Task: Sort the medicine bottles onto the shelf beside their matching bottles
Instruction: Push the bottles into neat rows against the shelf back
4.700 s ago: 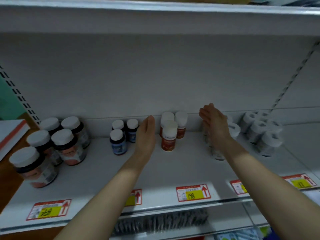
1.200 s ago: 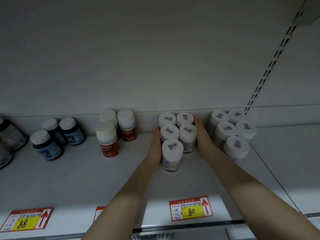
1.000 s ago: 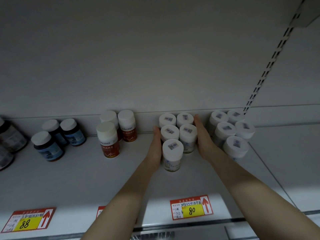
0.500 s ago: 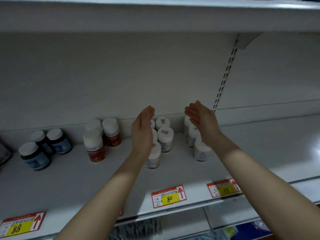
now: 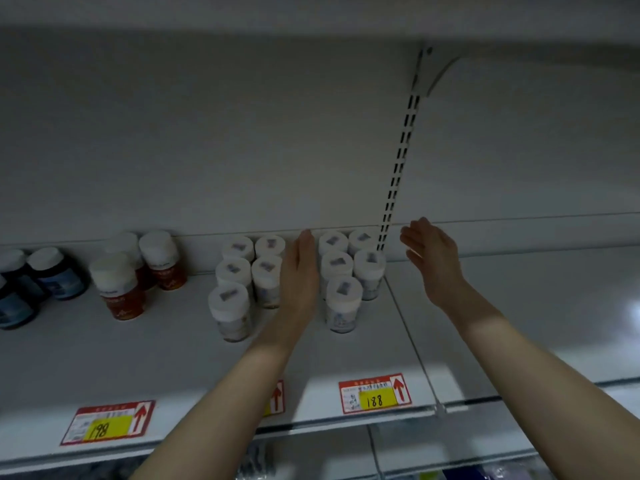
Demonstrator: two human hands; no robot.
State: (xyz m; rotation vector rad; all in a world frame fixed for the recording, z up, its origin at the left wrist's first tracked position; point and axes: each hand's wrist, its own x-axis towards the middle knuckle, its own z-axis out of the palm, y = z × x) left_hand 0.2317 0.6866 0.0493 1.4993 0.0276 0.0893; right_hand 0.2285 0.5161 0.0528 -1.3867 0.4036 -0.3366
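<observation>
Two clusters of white-capped clear bottles stand at the back of the white shelf (image 5: pixel 346 362). The left cluster (image 5: pixel 239 275) holds several bottles, and so does the right cluster (image 5: pixel 349 268). My left hand (image 5: pixel 300 271) stands on edge with straight fingers in the gap between the clusters, against the right cluster's left side. My right hand (image 5: pixel 433 258) is flat and raised to the right of that cluster, apart from it and holding nothing. Red-labelled bottles (image 5: pixel 121 289) and blue-labelled bottles (image 5: pixel 52 275) stand further left.
A slotted upright (image 5: pixel 398 168) runs up the back wall behind the right cluster. Price tags hang on the shelf's front edge: 188 (image 5: pixel 375 393) and 198 (image 5: pixel 107 422). The shelf section (image 5: pixel 519 306) to the right is bare. Another shelf board sits overhead.
Both hands have shifted right from the left cluster. My left hand now stands between the two clusters and my right hand is beyond the right cluster. The camera panned right.
</observation>
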